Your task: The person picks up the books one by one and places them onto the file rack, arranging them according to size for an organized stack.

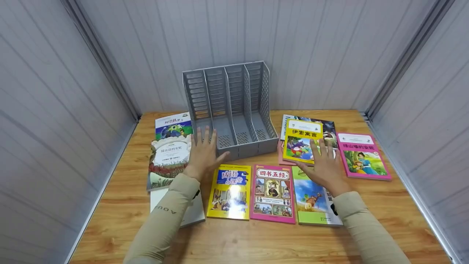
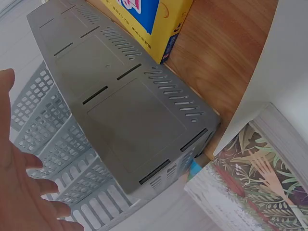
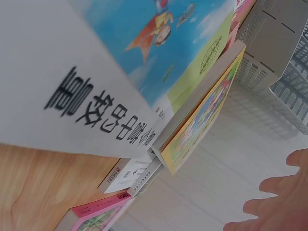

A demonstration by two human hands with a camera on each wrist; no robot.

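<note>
My left hand, fingers spread and straight, hovers at the front left corner of a grey file rack with several upright slots. Just left of that hand lies a book with a white scalloped cover. On the right, my right hand is also spread, over a yellow-framed book and a green-and-blue book. Neither hand holds anything. The left wrist view shows the rack's front face beside the left fingers; in the right wrist view the right fingers stand apart from the books.
Between the forearms lie a yellow book and a pink book. Another pink book lies at the far right. A blue-green book and a white book lie at the left. Pale panel walls enclose the wooden table.
</note>
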